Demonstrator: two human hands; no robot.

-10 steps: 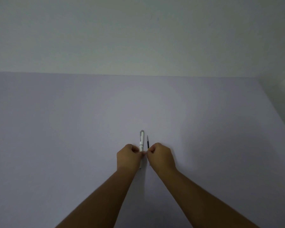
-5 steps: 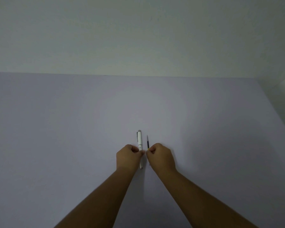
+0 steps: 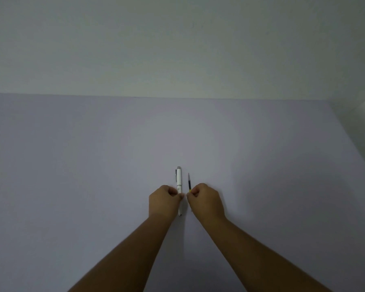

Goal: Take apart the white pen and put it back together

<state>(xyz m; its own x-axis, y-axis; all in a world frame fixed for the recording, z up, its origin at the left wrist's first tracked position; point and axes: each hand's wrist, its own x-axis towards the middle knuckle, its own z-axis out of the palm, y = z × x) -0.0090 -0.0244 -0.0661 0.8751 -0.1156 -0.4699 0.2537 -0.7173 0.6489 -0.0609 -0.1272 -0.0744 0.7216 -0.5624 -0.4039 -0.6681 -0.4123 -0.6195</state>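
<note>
Two bare forearms reaching in from the near edge over a plain pale lilac table (image 3: 93,165), meeting just near of the middle. Left hand (image 3: 163,202) curled shut, thumb and fingertips pinched on the white pen body (image 3: 179,181) about halfway along its length. Pen body lying lengthwise, near to far, with a grey end cap and a dark clip on its left side at the far end, and a small metallic tip poking out near of the hand, beside the wrist. Right hand (image 3: 205,201) likewise curled shut, pinching the thin ink refill (image 3: 189,183) at its near part. Refill dark along most of the visible stretch, with a yellowish band right at the fingertips and a fine pale point at the far end. Refill parallel to the pen body, just to its right, a narrow gap between them, not touching. Knuckles of both hands close together, nearly meeting between the two parts. Cannot tell whether pen body and refill rest on the table or sit slightly above it. Behind the table's far edge, a plain off-white wall (image 3: 177,43). At the far right, a lighter corner beyond the table edge, too dim to identify.
</note>
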